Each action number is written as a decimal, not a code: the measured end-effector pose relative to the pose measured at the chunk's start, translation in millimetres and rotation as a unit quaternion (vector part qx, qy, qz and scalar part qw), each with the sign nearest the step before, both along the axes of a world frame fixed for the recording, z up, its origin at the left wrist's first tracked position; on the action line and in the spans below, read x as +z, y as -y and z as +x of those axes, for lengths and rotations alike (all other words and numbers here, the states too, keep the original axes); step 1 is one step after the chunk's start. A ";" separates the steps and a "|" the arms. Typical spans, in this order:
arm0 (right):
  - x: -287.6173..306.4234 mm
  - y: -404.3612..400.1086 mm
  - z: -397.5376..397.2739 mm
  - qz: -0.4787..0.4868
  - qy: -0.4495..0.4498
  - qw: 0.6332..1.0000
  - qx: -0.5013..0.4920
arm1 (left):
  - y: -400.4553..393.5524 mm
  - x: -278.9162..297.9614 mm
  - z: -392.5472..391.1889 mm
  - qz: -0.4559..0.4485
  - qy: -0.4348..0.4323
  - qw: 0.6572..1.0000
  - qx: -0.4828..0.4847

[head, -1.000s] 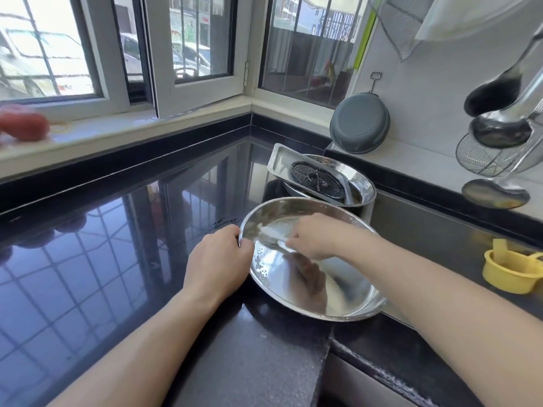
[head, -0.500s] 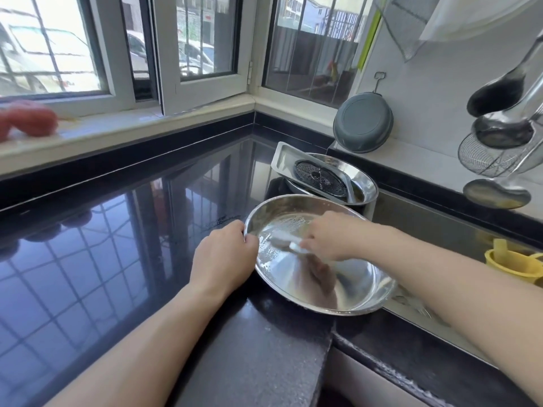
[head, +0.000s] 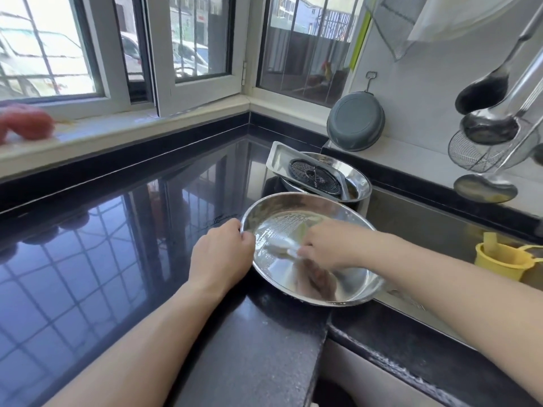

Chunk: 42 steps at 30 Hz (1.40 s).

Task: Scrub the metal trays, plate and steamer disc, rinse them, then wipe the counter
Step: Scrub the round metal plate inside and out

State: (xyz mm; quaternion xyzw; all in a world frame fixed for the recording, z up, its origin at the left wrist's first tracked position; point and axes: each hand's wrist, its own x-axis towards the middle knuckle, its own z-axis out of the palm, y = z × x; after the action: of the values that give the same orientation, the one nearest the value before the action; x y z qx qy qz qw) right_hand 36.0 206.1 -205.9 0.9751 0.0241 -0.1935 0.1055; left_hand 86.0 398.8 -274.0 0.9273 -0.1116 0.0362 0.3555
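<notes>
A round shiny metal plate sits on the black counter at the sink's edge, wet and soapy inside. My left hand grips its left rim. My right hand holds a pale scrubber pressed against the plate's inner surface. Behind it, a rectangular metal tray leans in a round metal tray, with the dark perforated steamer disc lying on top.
Glossy black counter stretches left to the window sill. The sink lies right, with a yellow cup in it. A grey pan, ladles and a wire skimmer hang on the right wall. A red object sits on the sill.
My right hand has slid the scrubber back and forth across the plate's inside. My left hand has kept its hold on the rim.
</notes>
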 end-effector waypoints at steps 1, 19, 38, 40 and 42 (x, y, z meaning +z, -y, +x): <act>2.4 6.6 3.2 -0.011 0.013 1.000 -0.013 | -0.2 -0.6 0.0 -0.006 0.001 1.000 -0.003; 12.1 37.6 -2.8 -0.048 0.072 0.983 -0.163 | -15.8 -0.8 11.5 -0.384 -0.076 0.915 -0.099; -3.5 -25.2 9.2 0.064 0.085 0.994 -0.014 | -13.2 -6.1 10.1 -0.304 0.028 0.948 -0.085; -0.7 -29.0 23.4 0.036 0.128 0.990 -0.040 | -10.8 -6.5 7.9 -0.292 0.038 0.951 -0.092; 0.8 -34.6 29.3 0.055 0.110 0.992 -0.040 | -9.9 -5.3 6.5 -0.291 0.034 0.952 -0.092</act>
State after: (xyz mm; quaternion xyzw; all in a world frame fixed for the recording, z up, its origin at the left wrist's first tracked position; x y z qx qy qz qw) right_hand 65.3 240.7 -205.1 0.9950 -0.0161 -0.0878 0.0455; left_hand 92.6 408.7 -279.3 0.7675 -0.1936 0.0660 0.6075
